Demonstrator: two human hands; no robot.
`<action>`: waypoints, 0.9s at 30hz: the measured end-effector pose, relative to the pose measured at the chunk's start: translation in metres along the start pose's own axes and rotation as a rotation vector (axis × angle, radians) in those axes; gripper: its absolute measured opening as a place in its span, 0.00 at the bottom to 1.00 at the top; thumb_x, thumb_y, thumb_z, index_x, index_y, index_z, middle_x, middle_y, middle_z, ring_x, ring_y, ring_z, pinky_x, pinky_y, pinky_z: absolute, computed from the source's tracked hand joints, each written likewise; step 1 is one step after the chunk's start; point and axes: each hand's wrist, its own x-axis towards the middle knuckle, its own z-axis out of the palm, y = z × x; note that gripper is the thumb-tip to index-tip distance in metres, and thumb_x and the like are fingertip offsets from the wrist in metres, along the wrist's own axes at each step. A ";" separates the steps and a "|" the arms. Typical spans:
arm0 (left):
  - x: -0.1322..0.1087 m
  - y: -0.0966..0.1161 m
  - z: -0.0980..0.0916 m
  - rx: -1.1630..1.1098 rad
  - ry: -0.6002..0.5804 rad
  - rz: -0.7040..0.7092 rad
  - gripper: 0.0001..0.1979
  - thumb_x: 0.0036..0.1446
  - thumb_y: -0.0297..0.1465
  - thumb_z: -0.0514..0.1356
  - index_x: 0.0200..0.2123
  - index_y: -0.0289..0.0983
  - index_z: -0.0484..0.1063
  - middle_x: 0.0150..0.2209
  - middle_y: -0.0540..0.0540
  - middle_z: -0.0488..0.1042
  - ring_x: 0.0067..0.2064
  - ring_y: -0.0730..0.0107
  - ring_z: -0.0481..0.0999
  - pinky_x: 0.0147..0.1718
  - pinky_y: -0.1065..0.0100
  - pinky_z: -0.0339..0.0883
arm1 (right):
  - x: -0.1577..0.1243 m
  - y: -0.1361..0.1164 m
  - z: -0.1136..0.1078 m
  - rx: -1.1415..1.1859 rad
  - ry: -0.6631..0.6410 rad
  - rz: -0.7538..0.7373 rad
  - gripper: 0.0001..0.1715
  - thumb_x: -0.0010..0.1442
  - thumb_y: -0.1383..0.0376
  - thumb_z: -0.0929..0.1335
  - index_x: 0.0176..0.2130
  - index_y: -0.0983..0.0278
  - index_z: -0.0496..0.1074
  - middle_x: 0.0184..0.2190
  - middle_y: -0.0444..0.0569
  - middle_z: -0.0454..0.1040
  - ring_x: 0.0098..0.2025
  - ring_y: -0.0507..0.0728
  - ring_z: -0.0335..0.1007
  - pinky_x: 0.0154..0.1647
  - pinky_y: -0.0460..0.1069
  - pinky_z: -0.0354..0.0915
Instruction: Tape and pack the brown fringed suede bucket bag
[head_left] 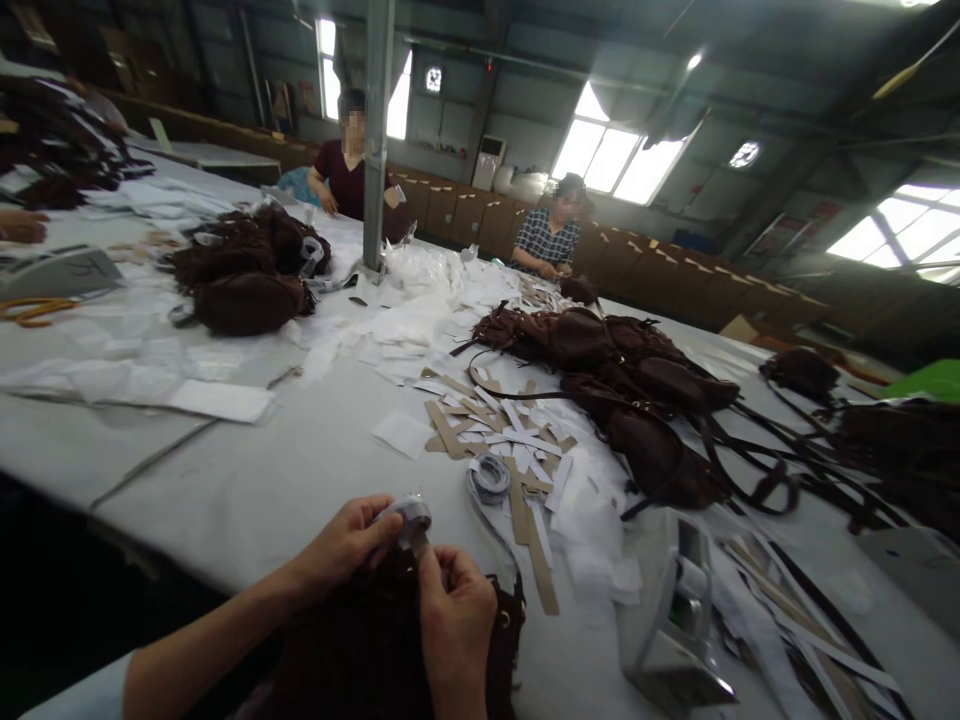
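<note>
My left hand (346, 545) is closed around a small roll of pale tape (412, 519) at the near edge of the white table (247, 480). My right hand (456, 610) pinches the loose end of that tape just below the roll. Both hands rest over a dark brown fringed bag (375, 650) lying in front of me. A loose coil of grey tape (489, 478) lies just beyond my hands.
Cardboard and paper strips (487, 425) are scattered mid-table. Piles of brown fringed bags (622, 370) lie right and at far left (244, 270). A grey tape dispenser (675, 620) stands at near right. Two people sit across the table; a steel post (377, 130) rises from it.
</note>
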 end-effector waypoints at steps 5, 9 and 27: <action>-0.004 0.002 0.004 0.057 0.019 0.061 0.19 0.56 0.45 0.58 0.37 0.33 0.71 0.20 0.54 0.64 0.17 0.81 0.55 0.16 0.75 0.45 | -0.003 0.006 0.007 0.032 0.009 -0.063 0.18 0.55 0.54 0.68 0.25 0.65 0.72 0.18 0.45 0.72 0.21 0.52 0.65 0.22 0.44 0.59; -0.008 0.004 0.010 0.118 0.001 0.085 0.20 0.56 0.43 0.58 0.44 0.33 0.70 0.25 0.52 0.68 0.18 0.81 0.55 0.16 0.74 0.47 | -0.002 0.011 0.008 0.089 0.043 -0.016 0.19 0.52 0.51 0.69 0.26 0.65 0.72 0.16 0.43 0.70 0.17 0.51 0.62 0.17 0.44 0.57; -0.013 0.009 0.011 0.198 -0.081 0.209 0.14 0.56 0.33 0.57 0.45 0.35 0.71 0.37 0.46 0.76 0.37 0.65 0.71 0.38 0.68 0.63 | -0.004 0.020 -0.007 0.155 -0.174 -0.019 0.24 0.58 0.57 0.65 0.50 0.68 0.69 0.26 0.47 0.77 0.26 0.55 0.70 0.27 0.46 0.65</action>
